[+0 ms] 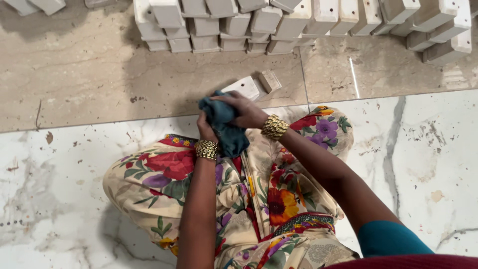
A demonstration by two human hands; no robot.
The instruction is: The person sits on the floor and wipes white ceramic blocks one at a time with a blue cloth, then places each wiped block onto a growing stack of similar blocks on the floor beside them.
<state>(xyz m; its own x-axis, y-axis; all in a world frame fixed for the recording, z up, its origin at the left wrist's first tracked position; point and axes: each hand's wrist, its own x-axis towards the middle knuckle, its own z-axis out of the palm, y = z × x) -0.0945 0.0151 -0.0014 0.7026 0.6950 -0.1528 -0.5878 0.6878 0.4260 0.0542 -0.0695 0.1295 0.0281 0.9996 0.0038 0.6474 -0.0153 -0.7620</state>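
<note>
Right hand (pixel 244 110): fingers curled together, pressing the top of a teal cloth (pixel 225 127) down against a pale rectangular block (pixel 245 87). Left hand (pixel 205 127) sits just below, fingers closed round the cloth's lower bunch; fingertips hidden in the folds, so exact grip can't be told. Looks like one hand bunches the cloth while the other bears on the block w/ it, a hold that suits wiping, judging by the pose. Gold bangles on both wrists.

Block lies on the beige floor tile (pixel 74 74), near that tile's front edge where it meets the white marbled floor (pixel 423 149); a smaller block piece (pixel 270 80) touches or sits just beside its far end, can't tell which. Most of the held block is covered by hand + cloth, only the far part shows.

Person sits on the white floor, knees up, in a floral garment (pixel 169 174); block is just beyond the knees, within easy reach.

Along the top edge of the beige tile: stacked rows of similar pale blocks (pixel 279 25), cut off by the frame, count unclear. A few more at the top left corner, mostly cropped. Right sleeve teal, cut off at the bottom
</note>
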